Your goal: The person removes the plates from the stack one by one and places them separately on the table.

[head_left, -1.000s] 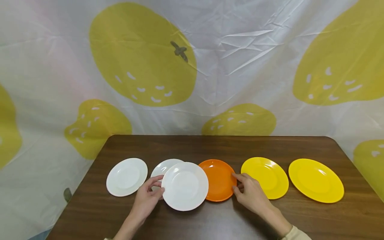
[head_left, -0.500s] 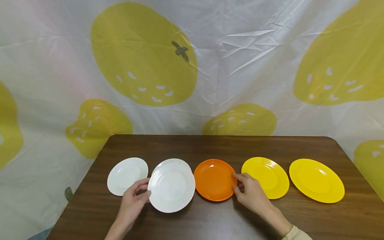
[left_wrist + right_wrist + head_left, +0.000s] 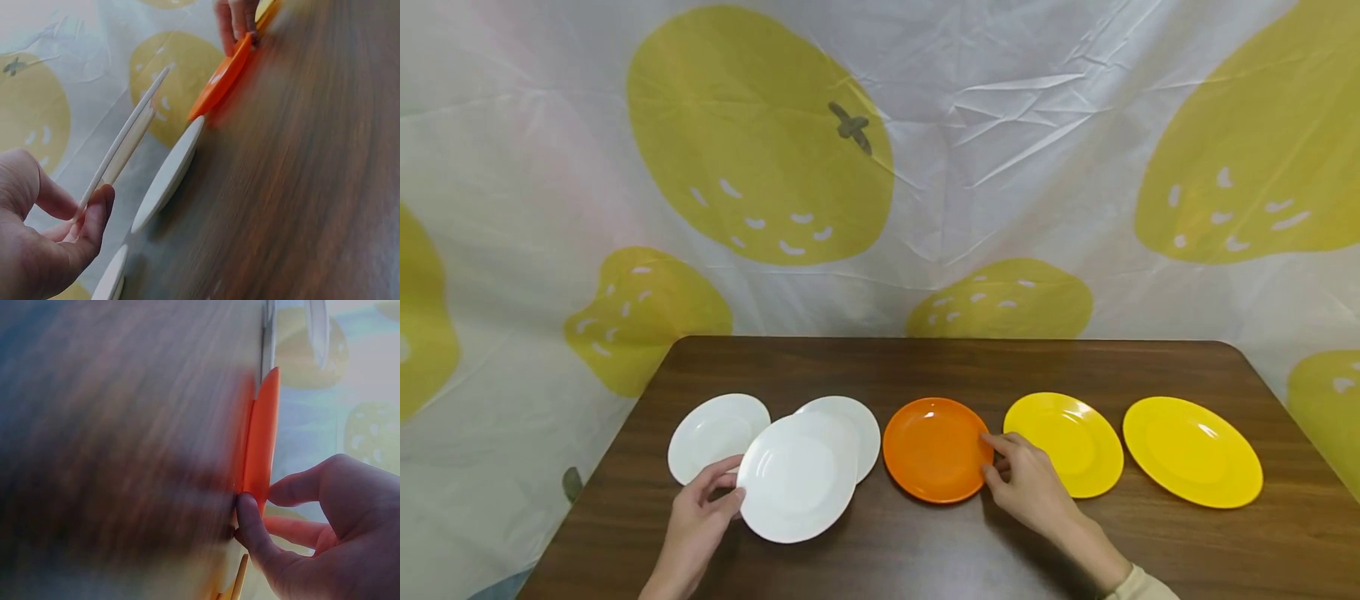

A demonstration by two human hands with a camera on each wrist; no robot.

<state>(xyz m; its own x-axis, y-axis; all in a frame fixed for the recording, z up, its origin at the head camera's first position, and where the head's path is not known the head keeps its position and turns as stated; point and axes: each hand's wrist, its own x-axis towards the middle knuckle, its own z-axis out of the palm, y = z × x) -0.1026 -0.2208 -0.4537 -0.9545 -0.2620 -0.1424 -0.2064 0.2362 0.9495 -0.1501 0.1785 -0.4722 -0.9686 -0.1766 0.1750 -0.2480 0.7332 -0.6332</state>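
Note:
My left hand (image 3: pixel 696 517) pinches the left rim of a white plate (image 3: pixel 797 479), thumb on one face and fingers on the other. In the left wrist view this plate (image 3: pixel 128 137) is raised and tilted above the table. Behind it in the head view lies a second white plate (image 3: pixel 861 433), partly covered. A third white plate (image 3: pixel 718 433) lies at the far left. My right hand (image 3: pixel 1033 492) holds the right edge of an orange plate (image 3: pixel 936 454). The right wrist view has thumb and fingers around that edge of the orange plate (image 3: pixel 262 437), which lies on the table.
Two yellow plates (image 3: pixel 1063 446) lie to the right, the nearer one just behind my right hand. The dark wooden table (image 3: pixel 880 367) ends at a back edge against a hanging cloth (image 3: pixel 940 167) printed with yellow fruit.
My left hand has carried the white plate leftward, off the orange plate's edge and across the second white plate, whose right side now shows. My right hand has stayed at the orange plate.

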